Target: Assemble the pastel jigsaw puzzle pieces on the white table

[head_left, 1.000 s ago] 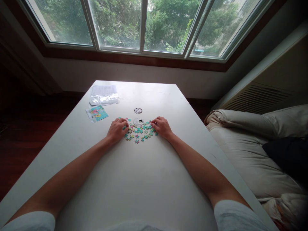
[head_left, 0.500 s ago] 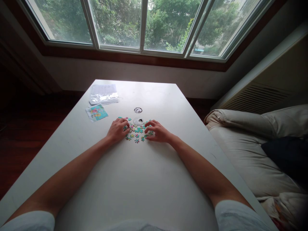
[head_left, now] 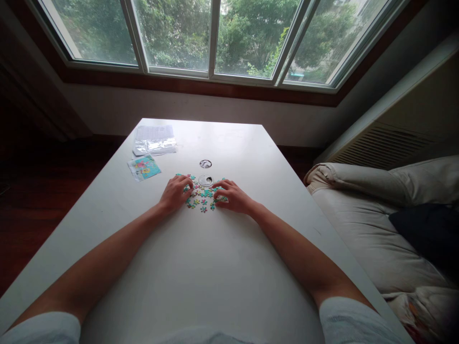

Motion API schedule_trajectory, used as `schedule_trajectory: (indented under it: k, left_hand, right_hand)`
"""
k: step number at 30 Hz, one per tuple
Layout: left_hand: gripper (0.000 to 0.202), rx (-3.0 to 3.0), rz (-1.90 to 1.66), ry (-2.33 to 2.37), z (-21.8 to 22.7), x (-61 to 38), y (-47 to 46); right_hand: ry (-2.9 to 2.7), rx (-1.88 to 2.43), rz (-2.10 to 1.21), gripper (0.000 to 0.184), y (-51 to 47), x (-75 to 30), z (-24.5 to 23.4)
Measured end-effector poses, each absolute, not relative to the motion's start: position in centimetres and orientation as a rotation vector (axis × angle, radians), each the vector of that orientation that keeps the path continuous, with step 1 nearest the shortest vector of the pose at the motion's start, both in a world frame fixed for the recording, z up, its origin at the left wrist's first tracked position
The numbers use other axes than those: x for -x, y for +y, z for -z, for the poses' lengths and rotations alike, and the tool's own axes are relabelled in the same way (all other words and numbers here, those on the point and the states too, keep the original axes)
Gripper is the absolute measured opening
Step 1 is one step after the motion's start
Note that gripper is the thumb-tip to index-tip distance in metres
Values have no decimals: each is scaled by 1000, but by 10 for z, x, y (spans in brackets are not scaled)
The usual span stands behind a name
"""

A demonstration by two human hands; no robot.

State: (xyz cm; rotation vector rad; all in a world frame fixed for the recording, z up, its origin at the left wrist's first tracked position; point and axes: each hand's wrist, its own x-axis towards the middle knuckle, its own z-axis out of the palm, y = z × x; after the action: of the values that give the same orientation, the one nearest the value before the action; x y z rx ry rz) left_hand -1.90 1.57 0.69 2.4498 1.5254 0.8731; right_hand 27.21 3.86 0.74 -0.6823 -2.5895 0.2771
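Observation:
Small jigsaw puzzle pieces point(head_left: 206, 193), mostly turquoise with some pink and yellow, lie scattered on the white table point(head_left: 201, 267). On the left edge of the pile rests my left hand point(head_left: 175, 192), its fingers bent and apart over the pieces, with nothing visibly held. My right hand point(head_left: 234, 196) lies on the opposite side, fingers spread and curved, the fingertips among the pieces. Some pieces are hidden beneath both hands. Just behind the pile is a round metallic disc point(head_left: 206, 180) set on or in the tabletop.
Farther back is a second round disc point(head_left: 205, 164). To the left lie a colourful picture card point(head_left: 144, 167) and a clear plastic packet with papers point(head_left: 155, 140). A beige sofa point(head_left: 358, 220) stands along the right side, and a window point(head_left: 211, 43) is beyond the table.
My right hand has shifted slightly left, in toward the middle of the pieces. My left hand has barely moved.

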Motion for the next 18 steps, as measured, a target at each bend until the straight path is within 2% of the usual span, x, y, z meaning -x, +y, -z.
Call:
schedule_trajectory:
  k: [7,13,18]
  left_hand:
    - [7,-2352,-913,1500,-10,15,14]
    - [13,-2232,-854,1432,-13,3,6]
    - [12,-2255,-795,1386,-14,-9,-4]
  right_hand:
    - [-2586,679,-331,11,40,-272,-5]
    - [-2537,736,-312,20,48,-280,2]
    - [-2507,785,-292,13,46,-277,3]
